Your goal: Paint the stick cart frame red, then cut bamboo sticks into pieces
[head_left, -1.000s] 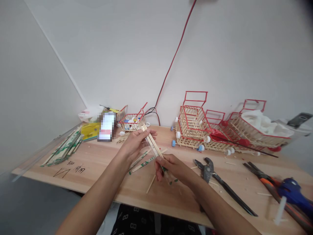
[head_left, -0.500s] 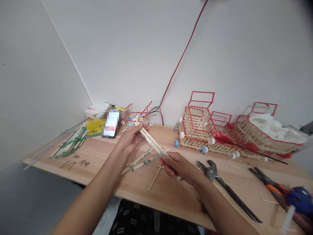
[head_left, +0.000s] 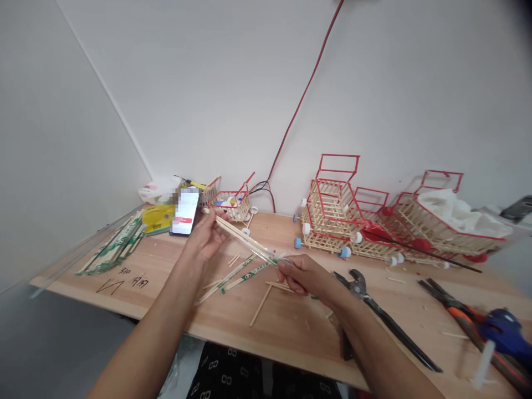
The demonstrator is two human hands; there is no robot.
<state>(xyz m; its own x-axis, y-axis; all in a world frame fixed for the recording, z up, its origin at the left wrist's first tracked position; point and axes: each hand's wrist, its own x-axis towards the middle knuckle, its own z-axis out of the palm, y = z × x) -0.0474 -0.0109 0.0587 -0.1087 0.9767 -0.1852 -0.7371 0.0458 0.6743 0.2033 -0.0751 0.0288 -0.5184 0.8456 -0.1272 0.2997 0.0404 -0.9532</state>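
My left hand [head_left: 206, 235] is closed round the upper ends of a pair of pale wooden chopsticks [head_left: 233, 229]. Their lower part sits inside a clear plastic wrapper [head_left: 261, 252] with green print. The wrapper's other end is pinched between the thumb and fingers of my right hand [head_left: 300, 272]. Beneath them on the table lie wrapped chopsticks [head_left: 252, 274] with green and panda print, beside short cut sticks [head_left: 235, 259]. One bare stick [head_left: 261, 306] lies below my right hand.
Small stick-built carts with red handles [head_left: 332, 205] line the wall. Pliers [head_left: 386, 318], a second pair of pliers [head_left: 451, 305] and a blue glue gun [head_left: 502, 332] lie at right. At left are a phone [head_left: 185, 211], a yellow packet [head_left: 158, 219] and a bundle of wrapped chopsticks [head_left: 114, 244].
My left hand has moved left, away from my right hand, and more bare chopstick shows outside the wrapper. My right hand stays nearly in place, still holding the wrapper.
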